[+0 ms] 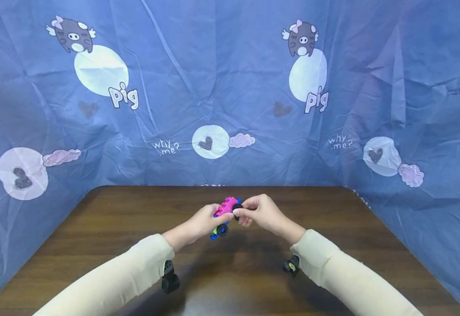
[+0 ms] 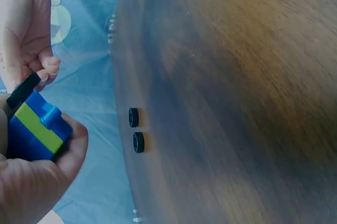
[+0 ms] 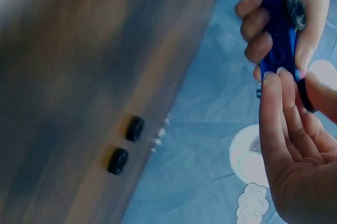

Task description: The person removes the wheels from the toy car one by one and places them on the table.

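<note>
A small toy car (image 1: 225,214) built of bricks, with a pink top, a green layer and a blue base, is held above the middle of the brown table (image 1: 107,245). My left hand (image 1: 208,220) grips its body; the blue and green bricks (image 2: 34,126) lie in the curled fingers in the left wrist view. My right hand (image 1: 246,212) pinches a black wheel (image 3: 304,95) at the car's far end. Another black wheel (image 1: 222,230) sits on the car's near side.
Two loose black wheels (image 2: 134,117) (image 2: 138,142) lie side by side near the table's far edge, also seen as wheels (image 3: 135,128) (image 3: 118,161) in the right wrist view. A blue printed cloth (image 1: 230,87) hangs behind and on both sides of the table.
</note>
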A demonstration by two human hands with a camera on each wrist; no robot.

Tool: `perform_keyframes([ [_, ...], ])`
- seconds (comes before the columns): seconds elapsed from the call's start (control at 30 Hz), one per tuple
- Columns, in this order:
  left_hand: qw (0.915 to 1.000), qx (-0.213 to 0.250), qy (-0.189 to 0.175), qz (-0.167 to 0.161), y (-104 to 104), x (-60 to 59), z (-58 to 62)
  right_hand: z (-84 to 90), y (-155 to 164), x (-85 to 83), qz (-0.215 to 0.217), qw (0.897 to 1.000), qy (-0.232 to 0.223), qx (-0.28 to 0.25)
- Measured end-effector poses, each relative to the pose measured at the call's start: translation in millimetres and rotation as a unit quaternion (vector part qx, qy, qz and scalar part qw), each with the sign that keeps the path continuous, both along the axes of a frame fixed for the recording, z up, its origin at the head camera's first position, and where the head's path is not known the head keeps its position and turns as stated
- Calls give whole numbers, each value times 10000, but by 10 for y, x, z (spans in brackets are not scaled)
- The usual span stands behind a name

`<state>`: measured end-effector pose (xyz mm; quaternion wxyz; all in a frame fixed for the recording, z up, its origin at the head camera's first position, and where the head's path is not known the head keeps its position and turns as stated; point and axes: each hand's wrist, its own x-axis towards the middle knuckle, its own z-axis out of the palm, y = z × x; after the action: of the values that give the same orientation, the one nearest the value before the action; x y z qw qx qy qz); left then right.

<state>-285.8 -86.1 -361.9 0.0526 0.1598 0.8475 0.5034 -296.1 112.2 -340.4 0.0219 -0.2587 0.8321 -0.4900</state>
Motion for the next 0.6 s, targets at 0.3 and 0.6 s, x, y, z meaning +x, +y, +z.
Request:
perform_keyframes([
  [0.3,9996,202,-200,30,-34,0,21,17,-7,10,-535,9861,-1018,-1200],
  [0.6,9991,320,-259,118,-82,-17,-11,-46,-11,-10,-346,9809,-1130,-1547],
])
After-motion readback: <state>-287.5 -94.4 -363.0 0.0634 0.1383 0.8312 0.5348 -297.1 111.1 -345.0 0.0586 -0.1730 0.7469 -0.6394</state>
